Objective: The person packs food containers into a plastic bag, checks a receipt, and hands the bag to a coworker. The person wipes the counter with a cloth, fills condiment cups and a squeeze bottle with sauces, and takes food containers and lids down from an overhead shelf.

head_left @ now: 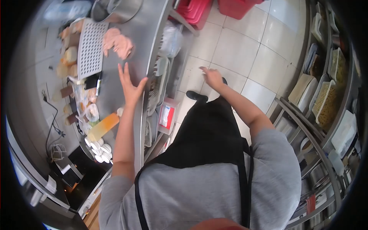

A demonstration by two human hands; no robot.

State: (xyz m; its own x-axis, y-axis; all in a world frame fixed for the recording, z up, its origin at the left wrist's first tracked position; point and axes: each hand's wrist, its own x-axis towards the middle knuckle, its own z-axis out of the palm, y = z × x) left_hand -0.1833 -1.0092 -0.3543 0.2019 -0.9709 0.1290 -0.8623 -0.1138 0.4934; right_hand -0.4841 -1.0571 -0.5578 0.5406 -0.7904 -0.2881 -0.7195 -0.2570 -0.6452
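Note:
Over the steel counter (136, 34), my left hand (131, 86) is open with its fingers spread, holding nothing. Its fingertips are just short of a crumpled pink cloth (117, 43) lying on the counter. Beside the cloth is a white perforated tray (91, 48). My right hand (213, 78) hangs over the tiled floor, away from the counter. Its index finger points out and the other fingers are curled; nothing shows in it. A bottle with orange-yellow contents (103, 127) lies near my left forearm.
A metal pot (115, 11) stands at the counter's far end. White lids or cups (100, 150) cluster near the bottle. Red bins (235, 8) are on the floor ahead. Shelves with baskets (324, 100) line the right side, with metal rails (306, 130) before them.

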